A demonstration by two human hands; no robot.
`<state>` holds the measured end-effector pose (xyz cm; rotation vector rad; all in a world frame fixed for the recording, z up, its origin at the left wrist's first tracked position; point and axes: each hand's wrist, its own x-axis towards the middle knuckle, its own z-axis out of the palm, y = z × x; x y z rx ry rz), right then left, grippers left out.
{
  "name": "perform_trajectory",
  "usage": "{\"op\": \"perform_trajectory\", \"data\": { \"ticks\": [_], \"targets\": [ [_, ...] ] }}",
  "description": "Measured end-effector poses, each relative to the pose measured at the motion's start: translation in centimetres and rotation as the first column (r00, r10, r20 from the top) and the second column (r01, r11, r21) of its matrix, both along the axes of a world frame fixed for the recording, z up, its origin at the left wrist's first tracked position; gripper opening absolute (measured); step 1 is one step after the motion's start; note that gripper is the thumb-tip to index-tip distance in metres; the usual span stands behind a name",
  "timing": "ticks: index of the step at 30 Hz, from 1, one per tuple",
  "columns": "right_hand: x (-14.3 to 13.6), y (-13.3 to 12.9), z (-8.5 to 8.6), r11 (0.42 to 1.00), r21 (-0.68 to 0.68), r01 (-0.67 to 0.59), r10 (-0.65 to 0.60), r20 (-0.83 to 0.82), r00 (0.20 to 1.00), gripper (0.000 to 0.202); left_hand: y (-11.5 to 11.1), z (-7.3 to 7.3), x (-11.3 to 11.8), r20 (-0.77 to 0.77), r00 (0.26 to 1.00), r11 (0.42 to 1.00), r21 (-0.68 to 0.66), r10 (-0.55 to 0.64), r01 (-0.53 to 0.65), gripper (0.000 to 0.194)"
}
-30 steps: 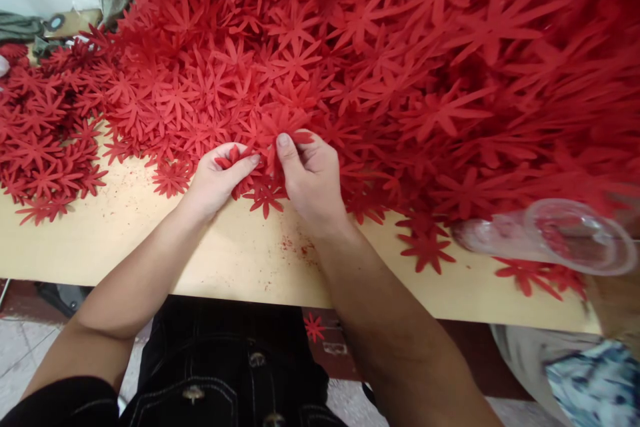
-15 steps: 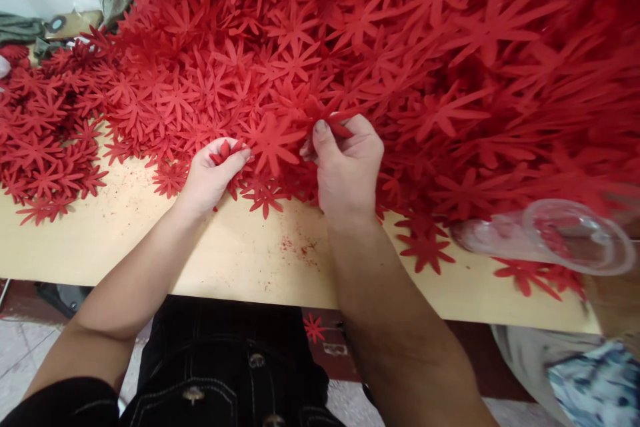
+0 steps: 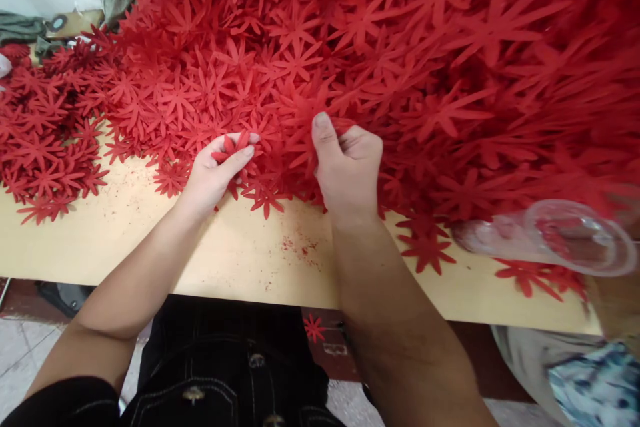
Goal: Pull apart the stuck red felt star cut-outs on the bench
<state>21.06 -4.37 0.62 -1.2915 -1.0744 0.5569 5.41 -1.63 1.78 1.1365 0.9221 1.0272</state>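
Note:
Red flower-shaped cutouts with long narrow petals lie in a deep heap (image 3: 295,60) in front of me. My left hand (image 3: 213,170) is closed on a red flower cutout (image 3: 233,147), its petals poking up between thumb and fingers. To its right, my right hand (image 3: 350,170) is at the heap's near edge, fingers curled and thumb raised. Red petals (image 3: 343,125) show behind its thumb and look gripped, though the curled fingers hide most of them. How many cutouts either hand has cannot be made out.
The pale tabletop (image 3: 210,260) carries red crumbs near its front edge. At the right a clear plastic container (image 3: 530,233) lies on its side beside loose cutouts (image 3: 425,250). Grey-green cloth (image 3: 20,28) sits at the far left. One cutout (image 3: 314,327) is below the table edge.
The flower cutout that was spread between my hands no longer shows there. My right thumb has lifted and its fingers have curled tighter. My left hand has barely moved.

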Motion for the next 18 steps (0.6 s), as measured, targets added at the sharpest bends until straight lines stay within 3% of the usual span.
{"op": "perform_trajectory", "data": {
  "ticks": [2, 5, 8, 10, 13, 16, 18],
  "targets": [
    [-0.7, -0.4, 0.7, 0.988, -0.04, -0.151, 0.149, -0.035, 0.988, 0.054, -0.3, 0.3, 0.3, 0.03, 0.999, 0.999, 0.013, -0.033, 0.032, 0.026],
    [-1.7, -0.8, 1.3, 0.917, -0.076, -0.391, 0.387, -0.066, 0.92, 0.055, -0.7, 0.6, 0.6, 0.053, 0.994, 0.996, 0.012, -0.09, 0.09, 0.031],
    [-2.0, -0.9, 1.1, 0.897, -0.097, -0.432, 0.427, -0.07, 0.902, 0.053, -0.7, 0.4, 0.6, 0.059, 0.996, 0.998, -0.001, -0.068, 0.069, 0.033],
    [-1.5, -0.7, 0.7, 0.943, -0.073, -0.325, 0.321, -0.06, 0.945, 0.049, -0.4, 0.1, 0.5, 0.062, 0.998, 1.0, -0.003, 0.004, -0.004, 0.033],
    [-0.2, 0.0, -0.1, 0.999, 0.014, -0.042, 0.042, -0.01, 0.999, 0.038, 0.1, -0.1, 0.3, 0.055, 0.995, 0.996, -0.04, 0.082, -0.08, 0.028],
    [0.9, 0.3, -0.5, 0.978, 0.125, 0.168, -0.188, 0.171, 0.967, 0.03, 0.2, -0.2, 0.2, 0.07, 0.995, 0.992, -0.111, 0.076, -0.068, 0.022],
    [1.1, 0.1, -0.3, 0.954, 0.195, 0.226, -0.282, 0.337, 0.898, 0.04, 0.2, -0.2, 0.2, 0.08, 0.996, 0.99, -0.139, 0.046, -0.034, 0.021]
  ]
}}
